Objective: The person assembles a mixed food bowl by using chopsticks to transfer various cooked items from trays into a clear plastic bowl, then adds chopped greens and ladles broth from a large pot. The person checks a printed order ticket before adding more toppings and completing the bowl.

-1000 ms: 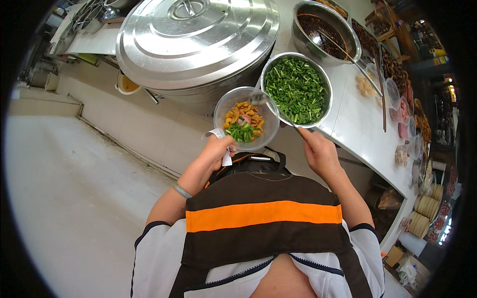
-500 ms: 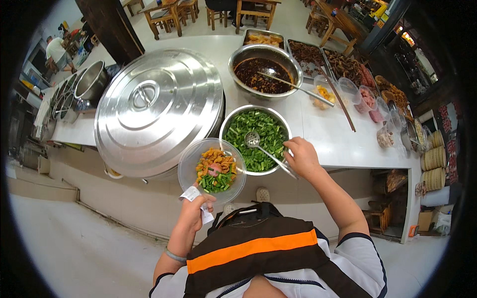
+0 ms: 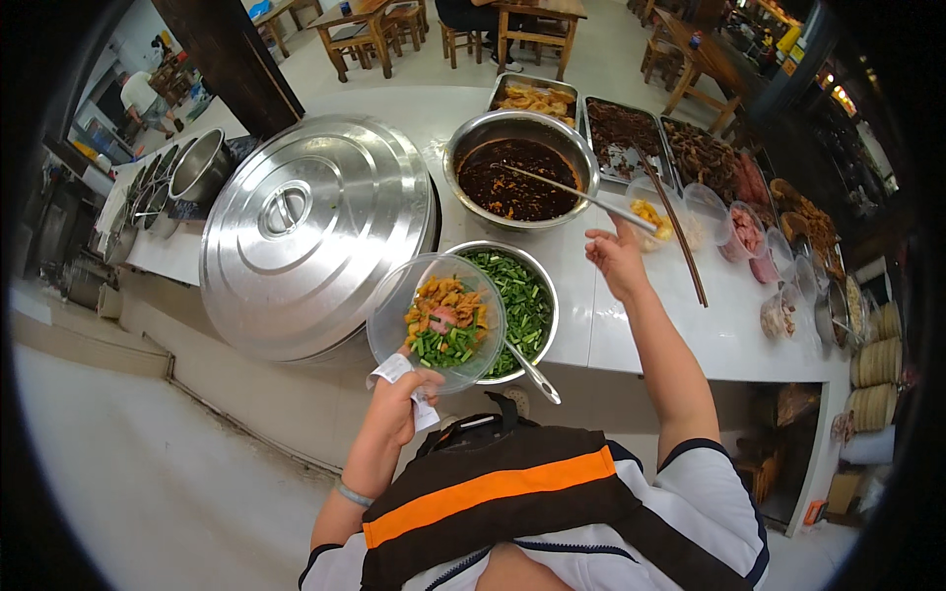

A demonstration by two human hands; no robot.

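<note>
My left hand grips the near rim of a clear plastic bowl, with a white paper slip between its fingers. Orange-brown pieces, cut green vegetables and a pink lump lie inside the bowl. It overlaps a steel bowl of chopped greens, hiding part of it and of a slotted spoon resting there. My right hand is raised over the counter with fingers apart, holding nothing. Close to its fingertips is the handle of a ladle, which rests in a steel bowl of dark sauce.
A big lidded steel pot stands on the left of the white counter. Metal trays of food, long chopsticks and plastic tubs fill the right side. Steel pots stand at far left.
My right hand has left the slotted spoon and moved up toward the ladle handle. The clear bowl has shifted right over the greens. The slotted spoon now lies with its handle over the near rim.
</note>
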